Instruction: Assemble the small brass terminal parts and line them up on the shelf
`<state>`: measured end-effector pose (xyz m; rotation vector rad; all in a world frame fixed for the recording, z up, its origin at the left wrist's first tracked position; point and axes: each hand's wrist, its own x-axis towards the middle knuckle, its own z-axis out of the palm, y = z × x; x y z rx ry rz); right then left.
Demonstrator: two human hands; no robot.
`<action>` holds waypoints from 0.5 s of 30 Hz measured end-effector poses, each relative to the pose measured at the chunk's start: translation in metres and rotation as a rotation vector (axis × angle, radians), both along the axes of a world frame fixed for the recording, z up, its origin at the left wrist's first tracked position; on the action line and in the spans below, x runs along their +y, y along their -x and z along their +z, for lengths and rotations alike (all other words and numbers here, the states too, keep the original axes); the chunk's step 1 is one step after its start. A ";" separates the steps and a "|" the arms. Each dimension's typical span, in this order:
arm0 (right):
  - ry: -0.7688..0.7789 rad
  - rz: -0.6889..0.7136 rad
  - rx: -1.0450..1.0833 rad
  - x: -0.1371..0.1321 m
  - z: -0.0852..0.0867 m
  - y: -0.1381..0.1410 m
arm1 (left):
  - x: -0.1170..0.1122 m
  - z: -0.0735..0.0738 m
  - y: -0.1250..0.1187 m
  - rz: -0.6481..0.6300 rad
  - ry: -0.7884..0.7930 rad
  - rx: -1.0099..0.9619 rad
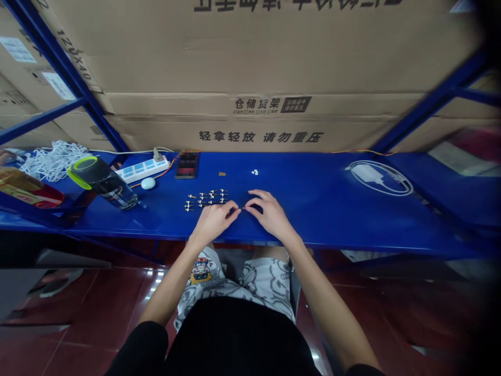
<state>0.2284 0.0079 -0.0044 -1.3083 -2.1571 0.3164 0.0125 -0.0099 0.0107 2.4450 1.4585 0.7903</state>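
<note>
My left hand (214,223) has its thumb and index finger pinched at the edge of the blue shelf, and what is in the pinch, if anything, is too small to make out. Facing it, my right hand (271,215) pinches a tiny brownish screw-like piece (243,208) between thumb and index finger. Left of my hands, several small screws with white plastic parts (202,200) lie in rows. Farther back are a small brown bit (222,174) and a few small white plastic pieces (254,172).
A dark phone (187,165), a white power strip (143,169), a white oval object (148,183) and a lime-lidded bottle (105,183) stand or lie left. A white charger with cable (368,173) lies right. Blue posts and large cardboard boxes (250,62) bound the shelf.
</note>
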 end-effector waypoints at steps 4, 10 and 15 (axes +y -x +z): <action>-0.017 0.031 0.008 -0.005 0.006 0.001 | 0.001 -0.001 0.000 -0.002 0.014 0.011; -0.067 0.140 0.011 -0.012 0.015 0.004 | 0.001 0.002 0.000 -0.025 0.023 0.049; -0.076 0.173 0.004 -0.014 0.017 0.006 | 0.001 0.000 0.001 -0.086 -0.020 0.062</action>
